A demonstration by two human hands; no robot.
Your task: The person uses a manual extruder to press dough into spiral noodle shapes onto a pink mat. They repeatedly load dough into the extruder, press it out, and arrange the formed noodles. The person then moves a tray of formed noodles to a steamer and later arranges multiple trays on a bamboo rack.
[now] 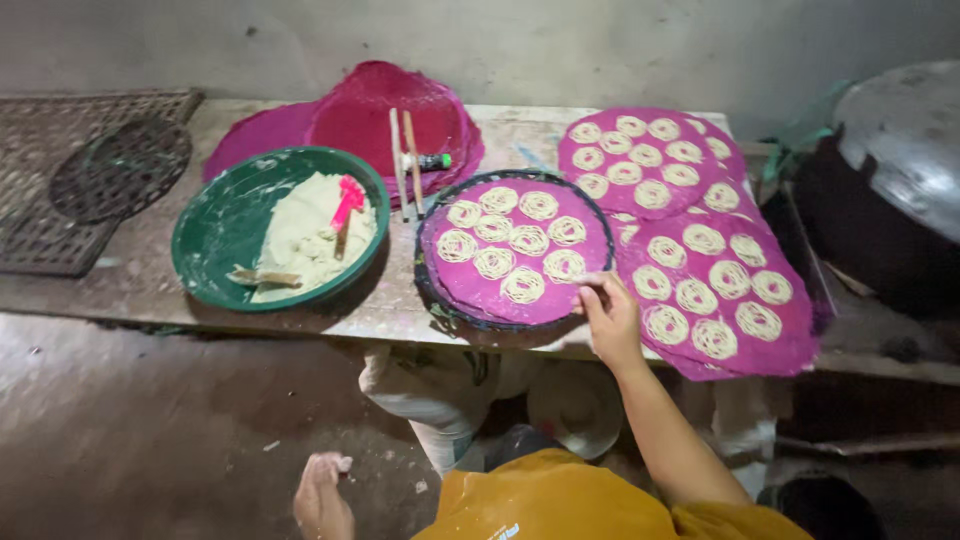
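My right hand (610, 312) reaches forward and pinches the near right rim of a round magenta mat (515, 250) that lies on a dark ring frame and carries several pale noodle spirals. My left hand (322, 495) hangs low beside my body, fingers loosely apart and dusted with dough, holding nothing. A green basin (215, 225) at the left holds pale dough, a pink scoop (347, 203) and a wooden stick.
Two more magenta mats (725, 285) (640, 160) with noodle spirals overlap at the right. Empty magenta mats (380, 110) are stacked at the back, with a wooden press (406, 160) lying against them. A large metal pot lid (900, 140) is far right; woven trays (70, 170) lie far left.
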